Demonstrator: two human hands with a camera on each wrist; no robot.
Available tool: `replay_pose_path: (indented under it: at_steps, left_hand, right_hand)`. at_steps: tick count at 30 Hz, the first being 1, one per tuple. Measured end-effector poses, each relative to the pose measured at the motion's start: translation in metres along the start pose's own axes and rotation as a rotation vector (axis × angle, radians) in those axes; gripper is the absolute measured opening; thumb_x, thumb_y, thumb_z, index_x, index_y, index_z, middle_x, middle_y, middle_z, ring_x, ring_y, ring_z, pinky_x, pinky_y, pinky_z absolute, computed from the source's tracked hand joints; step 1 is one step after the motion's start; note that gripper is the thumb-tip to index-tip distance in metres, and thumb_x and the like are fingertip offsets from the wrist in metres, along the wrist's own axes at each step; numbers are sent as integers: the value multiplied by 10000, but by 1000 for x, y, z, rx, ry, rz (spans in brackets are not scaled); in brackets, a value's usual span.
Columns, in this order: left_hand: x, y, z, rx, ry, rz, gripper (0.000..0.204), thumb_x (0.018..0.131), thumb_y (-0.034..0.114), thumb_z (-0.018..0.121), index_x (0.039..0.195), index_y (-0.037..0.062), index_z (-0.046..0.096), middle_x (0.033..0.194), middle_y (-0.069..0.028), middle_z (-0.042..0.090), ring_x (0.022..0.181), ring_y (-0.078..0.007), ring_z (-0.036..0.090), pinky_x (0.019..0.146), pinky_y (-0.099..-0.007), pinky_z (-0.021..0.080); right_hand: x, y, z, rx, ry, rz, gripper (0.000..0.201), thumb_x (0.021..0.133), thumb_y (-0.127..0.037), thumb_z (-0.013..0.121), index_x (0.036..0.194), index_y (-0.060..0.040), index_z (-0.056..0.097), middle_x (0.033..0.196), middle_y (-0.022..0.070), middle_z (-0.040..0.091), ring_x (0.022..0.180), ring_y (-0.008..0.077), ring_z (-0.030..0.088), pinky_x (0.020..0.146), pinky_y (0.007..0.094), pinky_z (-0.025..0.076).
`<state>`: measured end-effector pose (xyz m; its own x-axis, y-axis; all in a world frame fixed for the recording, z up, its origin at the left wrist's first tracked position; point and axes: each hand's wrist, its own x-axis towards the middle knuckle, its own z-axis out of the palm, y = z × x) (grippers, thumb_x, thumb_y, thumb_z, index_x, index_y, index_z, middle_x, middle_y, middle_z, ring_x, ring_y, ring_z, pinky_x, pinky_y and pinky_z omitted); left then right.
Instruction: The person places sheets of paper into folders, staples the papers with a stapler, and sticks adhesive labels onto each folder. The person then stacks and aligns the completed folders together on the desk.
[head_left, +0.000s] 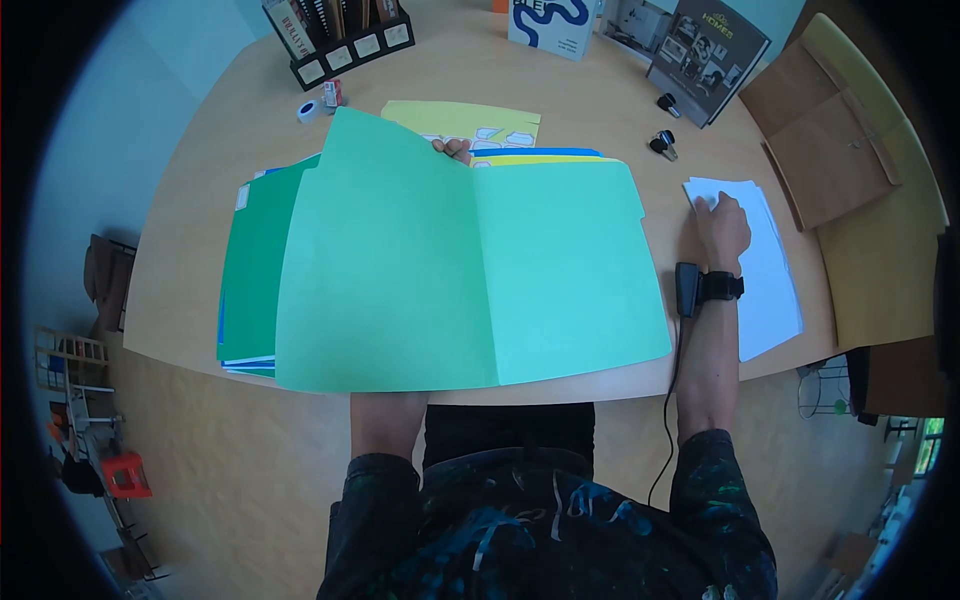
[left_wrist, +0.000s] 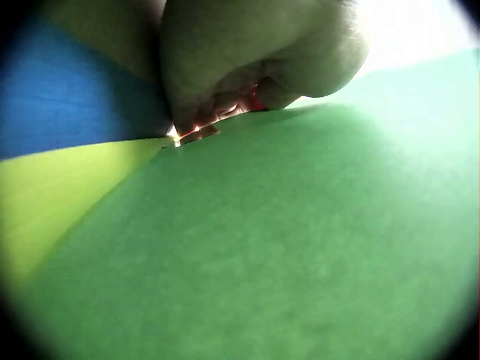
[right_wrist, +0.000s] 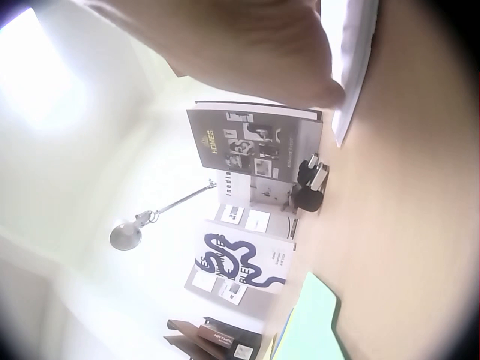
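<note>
A light green file folder [head_left: 390,260] lies spread open in front of me, its left flap raised. My left hand [head_left: 452,150] grips this flap at its top edge; the forearm runs beneath the folder, which hides most of the hand. In the left wrist view, the curled fingers of the left hand [left_wrist: 255,60] meet the green folder [left_wrist: 247,225]. At the right, my right hand [head_left: 724,230] pinches the upper left corner of a stack of white paper [head_left: 765,280]. Its thumb touches the edge of the white paper [right_wrist: 352,82] in the right wrist view.
Darker green folders [head_left: 262,270] are piled at the left. A yellow sheet with labels [head_left: 460,120] lies behind. Tape [head_left: 308,112], black clips [head_left: 662,145], a book holder [head_left: 350,50] and a HOMES book [head_left: 708,60] stand farther back. A brown envelope [head_left: 830,150] is at the right.
</note>
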<state>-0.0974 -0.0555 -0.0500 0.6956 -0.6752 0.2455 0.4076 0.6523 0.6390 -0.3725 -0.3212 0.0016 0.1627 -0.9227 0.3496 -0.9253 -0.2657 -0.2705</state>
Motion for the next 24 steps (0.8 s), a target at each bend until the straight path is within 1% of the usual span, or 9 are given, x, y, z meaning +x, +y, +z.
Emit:
replay_pose_path:
  at_steps: [2, 5, 9, 15, 18, 20, 21, 22, 24]
  left_hand:
    - [0, -2, 1, 5, -2, -7, 266, 998, 258, 645, 1171, 57, 622, 1106, -94, 656, 1033, -151, 601, 928, -328, 500]
    - [0, -4, 2, 12, -2, -19, 267, 998, 259, 645, 1171, 57, 622, 1105, -93, 656, 1031, -150, 601, 926, -327, 500]
    - [0, -5, 2, 24, 1, -28, 268, 998, 260, 646, 1172, 57, 622, 1104, -92, 656, 1028, -149, 600, 924, -325, 500]
    - [-1, -5, 1, 40, 10, -38, 270, 998, 261, 647, 1173, 57, 623, 1102, -91, 656, 1025, -147, 600, 921, -323, 499]
    - [-3, -6, 0, 49, 16, -46, 271, 998, 262, 647, 1174, 57, 623, 1101, -90, 656, 1023, -146, 600, 919, -322, 499]
    - [-2, -4, -1, 55, 22, -42, 272, 998, 262, 647, 1174, 57, 623, 1100, -90, 656, 1021, -145, 600, 918, -322, 499]
    - [-2, -2, -3, 60, 26, -38, 272, 998, 262, 647, 1174, 57, 623, 1100, -89, 656, 1021, -145, 600, 917, -321, 499]
    - [-2, 0, -4, 65, 32, -34, 272, 998, 263, 648, 1174, 57, 623, 1100, -89, 656, 1020, -145, 599, 917, -321, 499]
    - [-3, 3, -8, 73, 44, -27, 273, 998, 263, 648, 1175, 57, 623, 1099, -89, 656, 1019, -144, 599, 916, -320, 499]
  right_hand:
    - [3, 1, 2, -197, -97, -64, 434, 951, -437, 586, 1101, -54, 724, 1101, 184, 733, 1038, 399, 697, 877, 488, 554]
    - [0, -7, -10, -124, -185, 29, 483, 948, -494, 578, 1105, -60, 721, 1117, 190, 726, 1065, 407, 684, 895, 498, 544]
    - [5, -3, -3, -155, -166, 31, 459, 961, -459, 575, 1115, -52, 719, 1109, 186, 731, 1048, 400, 694, 873, 501, 552]
    - [11, 8, 3, -74, -8, 20, 320, 988, -375, 563, 1090, -122, 731, 1004, 162, 752, 960, 389, 719, 821, 494, 570]
    - [9, -1, -6, -78, 140, 75, 287, 996, -371, 558, 1035, -138, 722, 917, 149, 751, 870, 384, 726, 754, 501, 569]
    - [4, -16, -24, 75, 345, 54, 310, 1024, -368, 518, 1003, -119, 701, 858, 139, 742, 787, 375, 721, 663, 491, 555]
    - [3, -21, -26, 133, 434, -36, 292, 1040, -346, 522, 991, -104, 679, 792, 123, 723, 696, 361, 700, 591, 450, 527]
    - [-2, -29, -33, 137, 431, -41, 292, 1040, -346, 522, 991, -104, 679, 792, 123, 723, 696, 361, 700, 591, 450, 527]
    - [-21, -48, -54, 472, 343, -305, 237, 1026, -294, 590, 1005, -78, 684, 786, 142, 707, 708, 290, 706, 600, 399, 516]
